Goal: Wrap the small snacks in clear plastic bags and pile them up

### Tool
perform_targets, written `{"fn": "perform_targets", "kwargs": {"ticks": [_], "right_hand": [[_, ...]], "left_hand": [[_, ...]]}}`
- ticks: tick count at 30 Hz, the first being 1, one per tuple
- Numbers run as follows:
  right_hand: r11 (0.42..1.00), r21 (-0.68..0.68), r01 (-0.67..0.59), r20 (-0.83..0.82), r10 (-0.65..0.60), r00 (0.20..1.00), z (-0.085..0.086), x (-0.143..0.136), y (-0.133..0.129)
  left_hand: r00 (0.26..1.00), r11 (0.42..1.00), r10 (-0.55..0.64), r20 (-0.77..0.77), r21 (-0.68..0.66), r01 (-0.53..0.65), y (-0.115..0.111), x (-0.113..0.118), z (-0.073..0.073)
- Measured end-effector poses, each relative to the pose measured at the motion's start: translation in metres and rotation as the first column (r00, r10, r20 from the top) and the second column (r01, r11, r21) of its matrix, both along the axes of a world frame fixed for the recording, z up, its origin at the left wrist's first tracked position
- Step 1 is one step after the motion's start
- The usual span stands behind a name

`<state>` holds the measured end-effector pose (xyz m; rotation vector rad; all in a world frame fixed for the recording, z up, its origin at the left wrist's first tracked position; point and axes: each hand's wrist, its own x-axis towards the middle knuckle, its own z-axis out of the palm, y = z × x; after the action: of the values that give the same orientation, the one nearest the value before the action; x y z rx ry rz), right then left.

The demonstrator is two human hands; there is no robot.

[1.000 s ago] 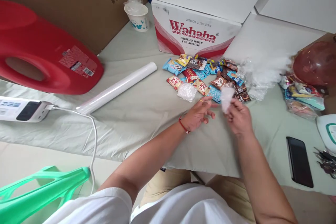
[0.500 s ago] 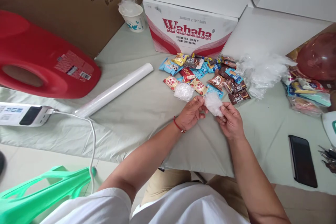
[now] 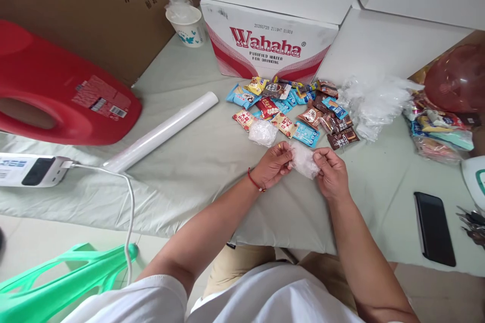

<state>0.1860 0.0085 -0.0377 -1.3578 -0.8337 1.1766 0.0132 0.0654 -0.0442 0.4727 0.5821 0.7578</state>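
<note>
Between my two hands is a crumpled bundle of clear plastic film [image 3: 304, 160], held just above the table near its front edge. My left hand [image 3: 273, 165] pinches its left side with thumb and fingers. On the right side, my right hand [image 3: 332, 171] grips it the same way. A second balled-up piece of clear plastic [image 3: 262, 132] lies just beyond my left hand. Behind it spreads a pile of small wrapped snacks, among them a blue packet [image 3: 306, 133], a cream and red packet [image 3: 284, 125] and a brown packet [image 3: 343, 138].
A heap of clear plastic bags [image 3: 375, 103] lies right of the snacks. To the left are a white film roll [image 3: 162, 131], a red jug [image 3: 76, 96] and a white power strip [image 3: 34, 170] with a cable. A phone [image 3: 434, 228] rests at right; a Wahaha box [image 3: 269, 43] stands behind.
Both hands have drawn the plastic bundle slightly down towards me, uncovering more of the blue packet behind it. My left fingers now close on the bundle's upper left side.
</note>
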Motion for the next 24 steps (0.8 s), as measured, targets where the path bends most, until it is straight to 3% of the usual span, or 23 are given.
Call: {"fn": "perform_targets", "kwargs": {"ticks": [9, 12, 14, 17, 19, 22, 24], "right_hand": [[1.0, 0.009, 0.006, 0.02, -0.006, 1.0, 0.005, 0.003, 0.0], [0.981, 0.193, 0.003, 0.155, -0.034, 0.987, 0.003, 0.008, 0.0], [0.94, 0.334, -0.077, 0.311, -0.033, 0.95, 0.001, 0.011, 0.0], [0.925, 0.336, -0.176, 0.509, -0.021, 0.861, -0.001, 0.012, 0.0], [0.953, 0.29, -0.085, 0.457, -0.059, 0.888, -0.001, 0.011, -0.001], [0.972, 0.202, 0.119, 0.141, -0.149, 0.979, 0.0, 0.009, -0.001], [0.979, 0.132, 0.157, -0.033, -0.154, 0.988, 0.003, 0.008, 0.001]], "left_hand": [[0.997, 0.998, 0.067, 0.024, 0.001, -0.067, 0.0, 0.0, 0.002], [0.991, 0.991, 0.132, 0.03, -0.036, -0.13, 0.002, 0.001, 0.002], [0.987, 0.986, 0.162, 0.009, -0.039, -0.161, 0.002, 0.001, 0.001], [0.987, 0.987, 0.161, -0.025, -0.016, -0.162, 0.002, 0.002, 0.0], [0.987, 0.987, 0.158, -0.022, -0.004, -0.158, 0.001, 0.002, 0.0], [0.986, 0.986, 0.165, -0.004, -0.006, -0.165, 0.001, 0.0, 0.001], [0.989, 0.989, 0.149, 0.004, -0.01, -0.149, 0.002, -0.001, 0.002]]}}
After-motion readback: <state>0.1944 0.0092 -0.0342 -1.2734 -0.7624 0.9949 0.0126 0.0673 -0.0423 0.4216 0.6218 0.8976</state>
